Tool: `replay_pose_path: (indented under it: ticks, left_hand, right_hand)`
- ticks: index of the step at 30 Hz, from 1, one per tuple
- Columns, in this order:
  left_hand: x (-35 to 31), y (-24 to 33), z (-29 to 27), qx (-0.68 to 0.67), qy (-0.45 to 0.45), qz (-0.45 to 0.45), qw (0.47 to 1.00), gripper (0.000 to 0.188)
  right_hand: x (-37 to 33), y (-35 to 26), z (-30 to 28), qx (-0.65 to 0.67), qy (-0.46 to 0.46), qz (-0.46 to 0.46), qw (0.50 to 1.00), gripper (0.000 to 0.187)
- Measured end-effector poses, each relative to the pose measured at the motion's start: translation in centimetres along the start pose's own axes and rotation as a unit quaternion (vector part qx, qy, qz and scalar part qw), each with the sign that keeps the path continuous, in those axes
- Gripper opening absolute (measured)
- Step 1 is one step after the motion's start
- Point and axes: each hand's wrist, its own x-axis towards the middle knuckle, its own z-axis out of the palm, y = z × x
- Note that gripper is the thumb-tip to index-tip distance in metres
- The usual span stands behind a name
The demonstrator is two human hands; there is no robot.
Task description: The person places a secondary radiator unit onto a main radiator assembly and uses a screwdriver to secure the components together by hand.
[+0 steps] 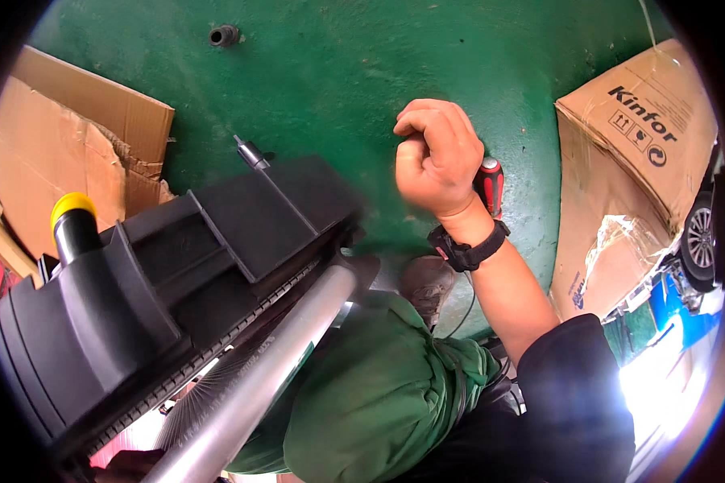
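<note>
My right hand [439,157] is raised over the green floor, its fingers curled in toward the thumb; whatever they may hold is hidden. A black strap circles that wrist. Partly behind the hand and wrist is a red and black screwdriver handle [492,187]. At the left, a large radiator-like part with a black plastic end tank [250,221] leans against my green-clothed leg. A yellow cap [72,206] covers its round port. Thin fins [225,386] and a silver metal tube [254,378] run along its near side. My left hand does not show.
A small black cylindrical fitting [223,35] lies on the floor [330,72] at the far left. Just beyond the end tank is a dark bit with a thin metal tip [252,153]. Torn cardboard [56,153] lies left, and a crumpled carton [620,177] stands right. A shoe [427,286] is below.
</note>
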Motion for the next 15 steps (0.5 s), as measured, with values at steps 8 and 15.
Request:
replay_pose_path:
  ticks: [8,15]
  left_hand:
    - [0.6,-0.2,1.1,0.056,-0.060,-0.022,0.996,0.062]
    - [0.0,0.5,1.7,0.090,-0.096,-0.028,0.991,0.062]
  right_hand:
    - [0.1,0.0,0.2,-0.040,-0.024,-0.012,0.999,0.026]
    - [0.5,-0.1,0.3,-0.071,-0.036,-0.013,0.997,0.025]
